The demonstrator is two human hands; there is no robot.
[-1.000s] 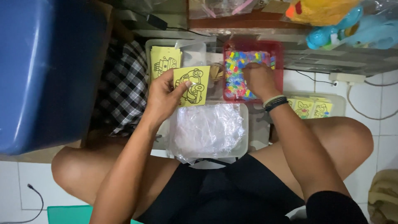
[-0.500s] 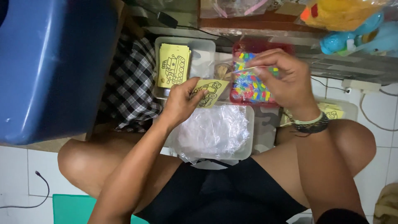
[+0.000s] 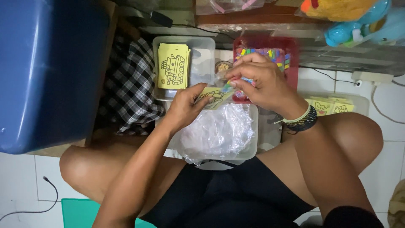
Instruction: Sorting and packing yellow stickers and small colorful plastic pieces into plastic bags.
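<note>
- Card (image 3: 213, 96), yellow with a black line drawing, is held between both hands above the clear tray of crumpled plastic bags (image 3: 219, 131), in front of the person's lap.
- The left hand (image 3: 185, 105) pinches the card's near edge, fingers closed on it.
- The right hand (image 3: 259, 82) has its fingers closed around the far end, together with a small colourful item and what looks like a thin clear sleeve; I cannot tell exactly which.
- I judge the card is light and thin, a little stiff, but it will bend or crease if squeezed in the middle.
- Best hold is at the edges, with a light pinch.
- A clear sleeve would be slippery and soft.
- More yellow cards (image 3: 173, 67) lie in a clear box (image 3: 202, 46), beside a red tray (image 3: 291, 55) of coloured pieces.
</note>
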